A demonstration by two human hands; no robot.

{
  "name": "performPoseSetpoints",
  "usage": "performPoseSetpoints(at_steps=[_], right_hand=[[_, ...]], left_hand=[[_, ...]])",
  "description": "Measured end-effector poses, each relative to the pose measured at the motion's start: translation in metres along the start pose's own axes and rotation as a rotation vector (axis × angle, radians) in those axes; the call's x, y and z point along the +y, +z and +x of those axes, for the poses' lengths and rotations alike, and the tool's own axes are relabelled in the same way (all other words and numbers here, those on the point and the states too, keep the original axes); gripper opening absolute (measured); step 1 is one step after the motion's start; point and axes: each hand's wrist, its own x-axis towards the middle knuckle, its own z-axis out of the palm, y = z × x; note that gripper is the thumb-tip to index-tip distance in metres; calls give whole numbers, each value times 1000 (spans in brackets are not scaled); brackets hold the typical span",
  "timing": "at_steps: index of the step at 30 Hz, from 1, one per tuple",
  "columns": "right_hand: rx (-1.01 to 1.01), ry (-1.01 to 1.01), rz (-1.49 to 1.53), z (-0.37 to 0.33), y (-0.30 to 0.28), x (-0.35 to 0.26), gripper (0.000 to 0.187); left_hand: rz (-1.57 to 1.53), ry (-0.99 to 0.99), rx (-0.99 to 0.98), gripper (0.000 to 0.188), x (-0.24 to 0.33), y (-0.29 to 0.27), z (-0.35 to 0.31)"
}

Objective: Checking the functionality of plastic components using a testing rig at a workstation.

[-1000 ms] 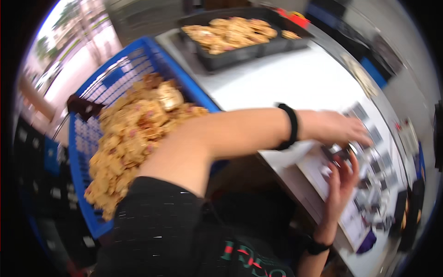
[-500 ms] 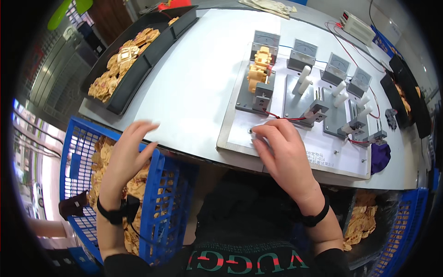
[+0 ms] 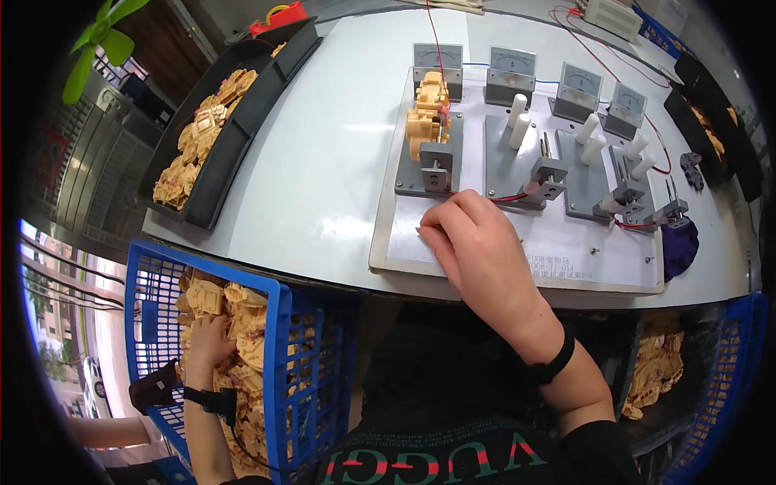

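Observation:
My left hand is down in a blue plastic basket, its fingers closed at a tan plastic gearbox-like part in the heap. Over the front left of a white test board, my right hand is held in a pinch; anything between the fingertips is hidden. Just beyond it, a tan plastic assembly sits on the leftmost grey fixture, with red wires running by. Further right, more grey fixtures carry white upright posts. Panel meters line the board's back.
A long black tray of tan parts stands at the left of the white table. At the right are black trays, a purple cloth and a power supply. Another basket is below right.
My left hand has gone from above the basket's edge down into the parts. The right hand stays over the board's front left, its fingertips slightly closer together. The view has shifted a little.

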Motion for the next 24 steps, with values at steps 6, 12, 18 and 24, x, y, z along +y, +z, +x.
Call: performPoseSetpoints(at_steps=[6,12,18,24], right_hand=[[29,2,14,-1,1,0,8],[54,9,-13,-3,3,1,8],[62,26,19,-6,0,0,8],[67,6,33,-7,0,0,9]], left_hand=[[61,-7,-112,60,4,-16,0],[116,-93,-2,60,15,-23,-14],[50,-96,-88,52,1,-24,-18],[-72,-62,209,45,-23,-6,-22]])
